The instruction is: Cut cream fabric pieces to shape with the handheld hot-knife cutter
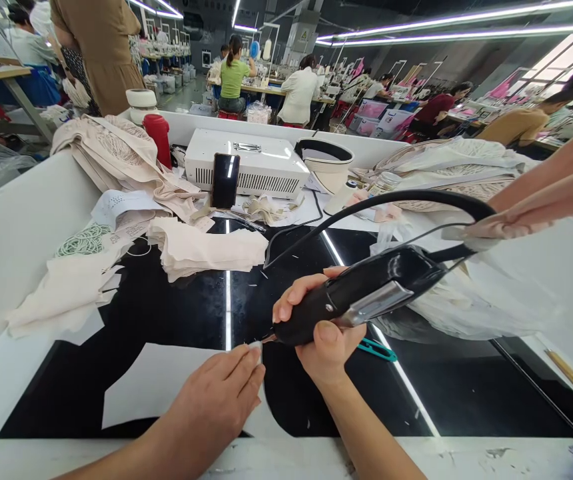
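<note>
My right hand [324, 333] is wrapped around a black corded hand tool [356, 290] with a silver lever on its side. Its thin metal tip points down and left, at the edge of a white fabric piece [151, 380]. Beside the tip, my left hand [221, 400] presses and pinches that edge, fingers close together; a small whitish bit shows at the fingertips. The fabric lies flat on a glossy black board [186, 313]. From the tool's rear, a thick black cable [391, 197] loops up past pinkish cloth bands [536, 193]. Teal snips [377, 349] lie partly behind my right hand.
Cut fabric pieces [211, 247] are stacked beyond my hands, near green elastic cord [84, 240]. Behind stand a phone [225, 181], a vented white box [246, 160] and a red bottle [157, 140]. Clear plastic [471, 307] lies right. Several people sit at machines farther off.
</note>
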Action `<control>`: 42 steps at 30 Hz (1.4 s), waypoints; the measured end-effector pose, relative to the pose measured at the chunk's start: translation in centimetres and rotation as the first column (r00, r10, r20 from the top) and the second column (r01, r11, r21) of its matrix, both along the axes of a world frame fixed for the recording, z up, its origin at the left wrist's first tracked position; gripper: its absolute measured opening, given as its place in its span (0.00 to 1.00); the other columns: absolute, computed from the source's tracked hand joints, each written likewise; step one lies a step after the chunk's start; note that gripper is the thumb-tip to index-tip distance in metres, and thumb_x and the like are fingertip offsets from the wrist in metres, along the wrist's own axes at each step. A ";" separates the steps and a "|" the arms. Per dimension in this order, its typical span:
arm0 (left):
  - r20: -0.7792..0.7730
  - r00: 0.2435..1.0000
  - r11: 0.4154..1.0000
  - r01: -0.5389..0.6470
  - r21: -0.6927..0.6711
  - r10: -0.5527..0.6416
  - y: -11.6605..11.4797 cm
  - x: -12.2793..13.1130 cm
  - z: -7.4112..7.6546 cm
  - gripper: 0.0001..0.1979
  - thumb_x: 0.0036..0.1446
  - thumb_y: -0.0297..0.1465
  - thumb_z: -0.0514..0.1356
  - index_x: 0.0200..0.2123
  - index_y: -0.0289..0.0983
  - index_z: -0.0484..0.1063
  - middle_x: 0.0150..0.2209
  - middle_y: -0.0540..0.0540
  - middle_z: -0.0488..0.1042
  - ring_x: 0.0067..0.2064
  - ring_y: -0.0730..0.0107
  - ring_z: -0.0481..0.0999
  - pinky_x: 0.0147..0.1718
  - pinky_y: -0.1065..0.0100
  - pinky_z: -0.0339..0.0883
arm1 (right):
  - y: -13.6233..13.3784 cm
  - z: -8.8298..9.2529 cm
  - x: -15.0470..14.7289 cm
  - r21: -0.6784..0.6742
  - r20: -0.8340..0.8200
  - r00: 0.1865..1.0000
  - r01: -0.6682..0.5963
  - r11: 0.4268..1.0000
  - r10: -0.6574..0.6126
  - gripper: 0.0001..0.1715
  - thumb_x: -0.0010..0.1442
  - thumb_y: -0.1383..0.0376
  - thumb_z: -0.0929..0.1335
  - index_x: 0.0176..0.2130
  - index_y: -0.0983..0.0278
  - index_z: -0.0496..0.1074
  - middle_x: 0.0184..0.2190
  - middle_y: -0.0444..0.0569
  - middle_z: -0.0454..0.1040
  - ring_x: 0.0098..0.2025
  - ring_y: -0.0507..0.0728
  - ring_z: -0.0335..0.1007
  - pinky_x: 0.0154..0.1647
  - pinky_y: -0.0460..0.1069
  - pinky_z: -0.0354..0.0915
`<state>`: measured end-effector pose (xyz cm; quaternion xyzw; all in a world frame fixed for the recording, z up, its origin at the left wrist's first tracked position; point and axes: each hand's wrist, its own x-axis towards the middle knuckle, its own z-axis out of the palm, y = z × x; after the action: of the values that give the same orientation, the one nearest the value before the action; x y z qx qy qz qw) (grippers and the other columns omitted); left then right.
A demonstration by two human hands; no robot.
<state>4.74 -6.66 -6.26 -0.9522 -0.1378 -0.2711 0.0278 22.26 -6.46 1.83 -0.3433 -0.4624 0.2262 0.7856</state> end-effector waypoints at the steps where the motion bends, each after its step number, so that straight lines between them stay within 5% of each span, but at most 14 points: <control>1: 0.003 1.000 1.000 -0.002 0.005 0.002 0.0 0.0 0.0 0.14 0.75 0.32 0.52 0.55 0.33 0.73 0.57 0.42 0.78 0.57 0.63 0.77 0.56 0.63 0.70 | 0.0 0.0 0.0 0.005 0.002 1.000 -0.005 1.000 0.005 0.27 0.58 0.53 0.76 0.52 0.55 0.67 0.32 0.40 0.73 0.22 0.52 0.71 0.20 0.48 0.70; 18: -0.023 1.000 1.000 -0.010 0.001 0.010 -0.1 0.1 -0.3 0.14 0.74 0.31 0.52 0.55 0.32 0.72 0.57 0.41 0.77 0.58 0.62 0.77 0.56 0.62 0.70 | 0.0 1.0 0.0 -0.020 -0.039 0.997 0.066 0.998 -0.066 0.26 0.56 0.51 0.76 0.49 0.55 0.66 0.29 0.38 0.72 0.20 0.51 0.65 0.18 0.48 0.68; 42: -0.036 0.999 1.000 0.005 0.016 -0.005 0.1 0.1 -0.8 0.15 0.75 0.31 0.51 0.55 0.31 0.73 0.56 0.40 0.78 0.57 0.61 0.77 0.56 0.62 0.69 | 0.3 -0.2 -0.9 -0.003 -0.006 1.000 -0.017 1.000 0.017 0.21 0.61 0.58 0.74 0.51 0.55 0.67 0.32 0.39 0.73 0.24 0.50 0.71 0.23 0.48 0.71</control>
<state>4.81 -6.59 -7.03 -0.9570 -0.1327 -0.2552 0.0373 21.34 -6.19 1.65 -0.3397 -0.4626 0.2347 0.7846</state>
